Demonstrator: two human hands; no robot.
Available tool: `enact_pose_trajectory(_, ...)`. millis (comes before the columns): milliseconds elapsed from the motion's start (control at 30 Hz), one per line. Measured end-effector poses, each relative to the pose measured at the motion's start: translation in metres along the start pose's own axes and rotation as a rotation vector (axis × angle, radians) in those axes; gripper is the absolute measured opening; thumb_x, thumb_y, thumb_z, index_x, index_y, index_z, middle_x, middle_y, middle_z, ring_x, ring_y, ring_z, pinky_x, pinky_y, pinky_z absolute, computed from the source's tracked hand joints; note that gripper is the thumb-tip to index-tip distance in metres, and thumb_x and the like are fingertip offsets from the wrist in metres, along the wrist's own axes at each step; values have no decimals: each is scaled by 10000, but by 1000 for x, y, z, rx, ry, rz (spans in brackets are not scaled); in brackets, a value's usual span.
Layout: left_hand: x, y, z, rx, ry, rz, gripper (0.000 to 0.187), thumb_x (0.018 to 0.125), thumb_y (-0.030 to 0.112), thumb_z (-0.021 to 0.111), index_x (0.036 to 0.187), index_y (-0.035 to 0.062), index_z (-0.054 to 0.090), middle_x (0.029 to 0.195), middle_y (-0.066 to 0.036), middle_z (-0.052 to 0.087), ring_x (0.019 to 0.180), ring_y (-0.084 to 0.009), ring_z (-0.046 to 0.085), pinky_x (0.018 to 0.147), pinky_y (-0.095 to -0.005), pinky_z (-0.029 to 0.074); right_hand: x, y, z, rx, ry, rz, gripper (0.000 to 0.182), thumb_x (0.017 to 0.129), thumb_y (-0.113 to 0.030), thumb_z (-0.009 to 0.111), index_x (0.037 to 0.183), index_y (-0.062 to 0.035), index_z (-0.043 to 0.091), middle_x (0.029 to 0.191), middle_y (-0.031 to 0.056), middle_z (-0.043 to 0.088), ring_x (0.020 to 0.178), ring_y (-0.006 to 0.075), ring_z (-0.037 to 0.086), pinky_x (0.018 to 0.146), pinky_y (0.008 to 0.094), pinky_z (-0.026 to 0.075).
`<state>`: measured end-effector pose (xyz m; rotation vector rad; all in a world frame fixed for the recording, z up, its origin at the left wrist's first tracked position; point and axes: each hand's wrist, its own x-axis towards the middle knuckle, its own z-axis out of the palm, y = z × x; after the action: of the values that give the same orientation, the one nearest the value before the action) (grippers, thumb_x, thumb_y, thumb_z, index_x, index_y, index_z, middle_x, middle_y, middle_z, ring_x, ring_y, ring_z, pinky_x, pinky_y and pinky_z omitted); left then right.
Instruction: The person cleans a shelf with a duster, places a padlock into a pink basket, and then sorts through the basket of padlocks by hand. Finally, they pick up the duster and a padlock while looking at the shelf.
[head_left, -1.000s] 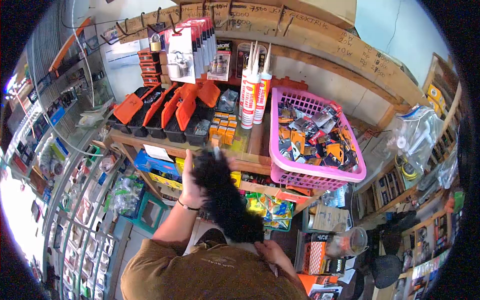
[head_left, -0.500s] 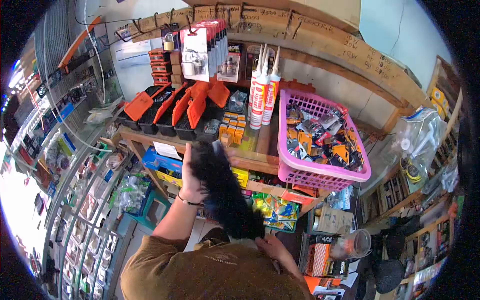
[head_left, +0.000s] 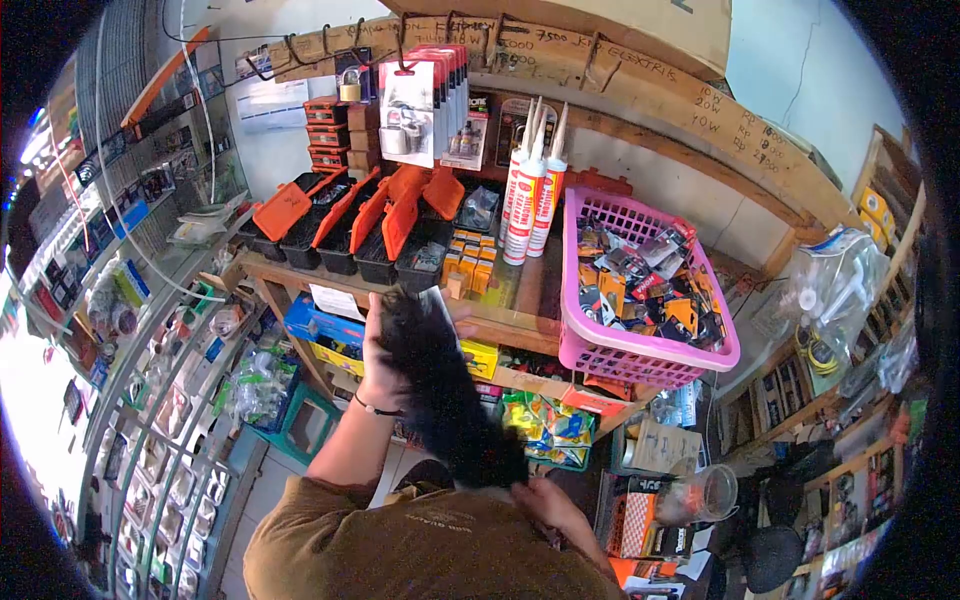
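shelves of hardware crowd round us. our left hand (head_left: 376, 372) clamps the top of the black fluffy duster (head_left: 440, 395); it slants down to our right hand (head_left: 545, 502), fingers closed on its lower end.

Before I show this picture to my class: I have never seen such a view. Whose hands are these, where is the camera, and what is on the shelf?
The camera sits on a person's head, looking down through a wide lens, so edges bend. The left hand and right hand hold a black fluffy duster at each end. On the wooden shelf stand a pink basket of packaged goods, white sealant tubes, small orange boxes and black cases with orange lids.
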<state>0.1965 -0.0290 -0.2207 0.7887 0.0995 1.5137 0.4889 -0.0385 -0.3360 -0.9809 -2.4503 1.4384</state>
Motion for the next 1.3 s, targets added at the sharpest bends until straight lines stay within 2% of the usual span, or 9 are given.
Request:
enact_pose_trajectory(67,-2,-4,32,89,443,133,843,807,679,197,1307,10,308,1266,-221,416,1146,-351,437,954,-467,350,1,-1,6,213,239,21,447,876,-364,482,652,20,533,549,56,490,535,148,444,502,324,372)
enact_pose_trajectory(233,-8,1,-4,30,-26,35,804,826,654,198,1298,15,326,1263,-190,431,1143,-327,446,968,-427,346,3,8,5,-28,-39,71,383,881,-351,473,770,8,545,663,110,526,621,219,474,583,362,375)
enact_pose_trajectory(367,-7,-6,20,-3,490,125,868,778,702,262,1305,15,312,1222,-248,440,1126,-383,442,882,-462,422,-5,-17,1,241,57,132,418,882,-369,464,647,-30,533,552,16,484,498,121,417,460,303,328)
enact_pose_trajectory(467,-12,-3,-7,-31,84,28,849,791,689,259,1302,14,322,1224,-231,446,1134,-358,443,949,-448,360,3,24,21,-101,184,-220,426,882,-358,461,638,-17,537,551,33,493,497,133,430,467,312,340)
enact_pose_trajectory(600,-13,-6,28,-18,466,145,800,829,648,225,1282,0,344,1215,-216,460,1119,-344,456,979,-449,323,-6,-8,4,315,113,81,448,882,-369,451,676,16,552,570,81,521,539,164,480,507,334,378)
enact_pose_trajectory(933,-25,-5,30,35,440,164,782,834,642,221,1300,23,327,1279,-189,414,1147,-326,432,969,-447,334,-7,4,5,-89,99,-78,470,868,-409,471,710,23,566,597,120,542,577,187,507,557,347,407)
enact_pose_trajectory(1000,-26,0,18,4,10,78,790,829,648,229,1296,18,331,1249,-193,445,1131,-323,449,962,-452,343,-7,3,4,-226,123,-298,470,865,-415,476,716,22,568,603,122,546,582,187,510,559,344,410)
enact_pose_trajectory(1067,-29,-4,36,72,564,196,774,830,646,238,1297,37,341,1248,-164,456,1155,-307,435,978,-451,328,-12,-12,-3,56,127,56,456,871,-401,475,715,19,564,592,109,540,576,180,505,549,338,406)
enact_pose_trajectory(1300,-25,-5,24,-52,277,147,804,815,670,227,1282,28,355,1235,-185,458,1115,-343,461,962,-478,328,-16,-4,-4,26,14,-8,425,884,-361,468,696,10,555,567,82,531,558,139,466,528,330,397)
